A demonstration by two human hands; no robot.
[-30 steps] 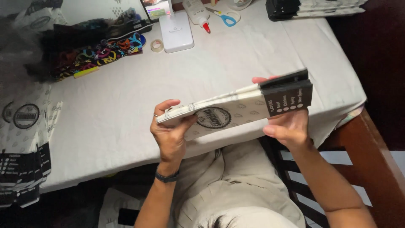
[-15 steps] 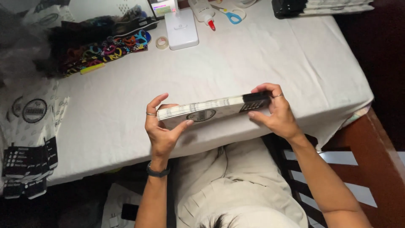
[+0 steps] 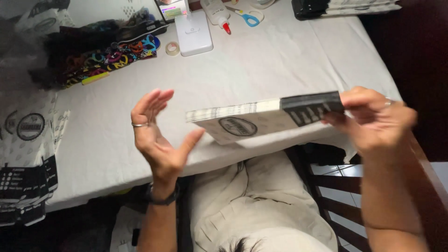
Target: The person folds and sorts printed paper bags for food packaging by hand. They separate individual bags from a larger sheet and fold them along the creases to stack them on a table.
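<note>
Fingers of your right hand [image 3: 373, 119] are clamping the dark, white-printed end of a flat stack of paper bags [image 3: 263, 116], holding it level in the air over the near table edge [image 3: 140, 179]. Your left hand [image 3: 156, 135] is hanging spread and empty just beyond the stack's free end, palm facing it, not touching. A round dark emblem is showing on the stack's pale underside. Bare cloth is lying beyond your fingertips, giving open room. Past that, a white box [image 3: 193, 32], a tape roll [image 3: 172, 48], a glue bottle [image 3: 217, 11] and blue scissors [image 3: 247, 16] are sitting. More flat printed bags [image 3: 28, 154] are lying outside your left hand.
</note>
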